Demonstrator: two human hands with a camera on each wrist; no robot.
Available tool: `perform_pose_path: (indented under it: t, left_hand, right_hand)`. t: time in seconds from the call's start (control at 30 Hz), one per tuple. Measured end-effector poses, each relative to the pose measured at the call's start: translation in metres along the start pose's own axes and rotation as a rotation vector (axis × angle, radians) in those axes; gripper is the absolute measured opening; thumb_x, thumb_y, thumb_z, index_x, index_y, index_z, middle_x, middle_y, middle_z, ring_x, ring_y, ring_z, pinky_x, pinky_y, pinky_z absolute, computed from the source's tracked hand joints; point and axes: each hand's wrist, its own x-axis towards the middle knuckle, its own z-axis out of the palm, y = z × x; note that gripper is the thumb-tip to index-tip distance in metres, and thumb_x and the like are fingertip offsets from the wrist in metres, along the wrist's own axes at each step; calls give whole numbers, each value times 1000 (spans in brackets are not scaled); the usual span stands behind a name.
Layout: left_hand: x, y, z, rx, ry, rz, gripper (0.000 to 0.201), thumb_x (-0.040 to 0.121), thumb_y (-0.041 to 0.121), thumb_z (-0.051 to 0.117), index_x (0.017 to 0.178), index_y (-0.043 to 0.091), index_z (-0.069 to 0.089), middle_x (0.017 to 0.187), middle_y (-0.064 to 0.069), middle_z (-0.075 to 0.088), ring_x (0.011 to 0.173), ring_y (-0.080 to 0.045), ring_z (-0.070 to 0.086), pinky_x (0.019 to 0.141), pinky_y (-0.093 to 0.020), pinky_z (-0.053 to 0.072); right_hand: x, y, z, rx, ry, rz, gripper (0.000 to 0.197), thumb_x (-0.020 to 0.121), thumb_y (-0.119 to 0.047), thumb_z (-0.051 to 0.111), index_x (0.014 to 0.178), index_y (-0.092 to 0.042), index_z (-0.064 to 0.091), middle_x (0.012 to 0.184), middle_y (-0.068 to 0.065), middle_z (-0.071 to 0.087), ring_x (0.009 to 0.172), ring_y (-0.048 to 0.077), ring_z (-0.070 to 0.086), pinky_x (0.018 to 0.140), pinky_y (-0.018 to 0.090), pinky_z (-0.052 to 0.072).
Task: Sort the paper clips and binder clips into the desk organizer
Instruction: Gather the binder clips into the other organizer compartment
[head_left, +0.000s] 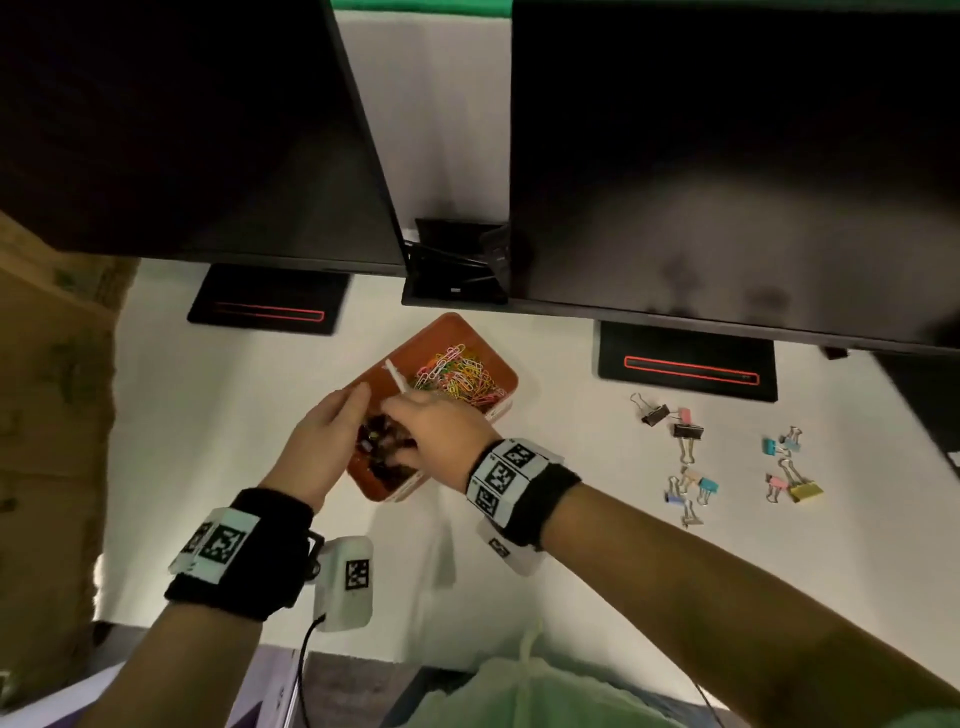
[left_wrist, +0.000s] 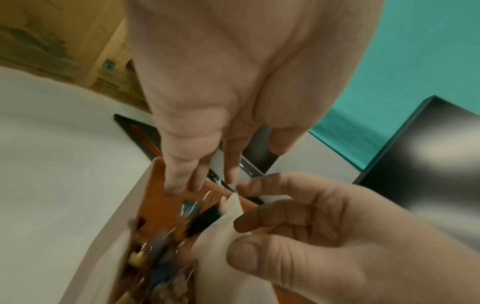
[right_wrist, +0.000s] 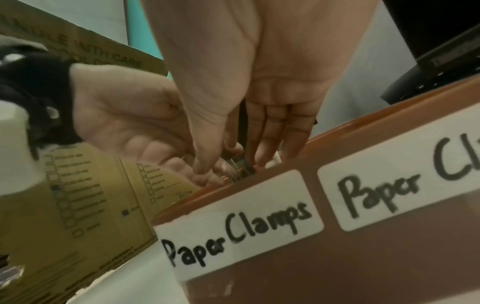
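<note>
An orange desk organizer (head_left: 452, 330) stands mid-table. Its far compartment holds coloured paper clips (head_left: 460, 371); beyond a white divider (head_left: 396, 378), the near one holds binder clips (head_left: 382, 457). Both hands hover over the near compartment. My left hand (head_left: 356, 408) has straight fingers (left_wrist: 179, 181) touching the organizer's wall. My right hand (head_left: 410, 418) points its fingers (right_wrist: 262, 152) down among the clips (right_wrist: 237, 166); I see nothing pinched. Blurred clips (left_wrist: 188, 207) lie below it. Labels read "Paper Clamps" (right_wrist: 236, 232) and "Paper Cl" (right_wrist: 389, 185). Several loose binder clips (head_left: 685, 431) lie scattered to the right.
Two dark monitors (head_left: 182, 130) (head_left: 727, 156) hang over the back of the white table (head_left: 208, 415), their stands (head_left: 267, 301) (head_left: 685, 361) flanking the organizer. A cardboard box (head_left: 47, 415) borders the left. A green bag (head_left: 519, 691) sits below the near table edge.
</note>
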Motion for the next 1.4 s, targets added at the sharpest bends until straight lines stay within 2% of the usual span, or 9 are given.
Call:
perform_pose_path:
  t: [0.1,0.2,0.33,0.5,0.67,0.83,1.1,1.3,1.4]
  left_hand:
    - [-13,18,2,13,14,130,33,94,49,37,109,30,60,105,6,63,98,-8,59,78,-23,43]
    - [-24,30,20,8,-44,267,28,94,46,41,109,32,61,108,8,64,100,-7,59,87,-27,46]
    - [-26,32,75,167,-206,415,22,90,29,53,111,28,59,113,8,56,103,-1,54,81,-10,43]
    - [-14,36,166,434,-441,573,38,87,21,60,123,27,50,124,5,43,111,-7,49,96,-24,42]
    - [8,41,239,648,-541,650,53,84,17,59,132,31,41,140,1,33,128,-21,35,110,-34,32]
    - [30,48,288,864,-566,700,58,86,9,55,137,29,37,145,2,33,131,-23,33,110,-35,31]
    - [38,36,299,824,-489,625,34,82,12,63,114,20,56,115,1,53,103,-20,52,93,-30,45]
    - [29,30,291,743,-402,522,27,73,16,72,95,14,58,100,-1,55,92,-18,54,85,-29,48]
    - [21,33,288,634,-448,439,27,77,13,69,97,17,52,95,0,59,84,-14,57,75,-18,47]
  right_hand:
    - [-17,14,3,44,89,-40,39,83,-29,63,118,-16,53,115,7,59,107,24,54,91,39,47]
    - [-60,51,2,22,125,23,30,83,-29,62,112,-21,58,106,4,60,98,23,56,87,37,49]
    - [-140,113,-8,-69,173,329,38,79,-28,68,116,-24,59,112,6,56,101,25,55,88,42,49]
    - [-224,166,-22,-153,35,725,69,74,-46,69,134,-33,37,137,4,36,121,23,40,102,40,42]
    - [-238,190,-13,-138,-7,691,75,76,-44,67,140,-33,29,137,6,34,120,27,40,101,42,42]
    - [-231,211,-17,36,77,616,57,81,-37,66,132,-23,47,124,8,45,109,28,44,95,40,44]
    - [-230,237,-29,146,78,522,37,79,-19,68,115,-13,60,110,12,56,105,29,49,94,34,41]
    - [-231,247,-31,205,73,450,32,76,-11,70,107,-12,62,111,8,57,106,23,50,95,32,44]
    - [-229,247,-37,196,31,453,27,77,-14,70,103,-12,60,109,7,61,105,22,50,92,32,43]
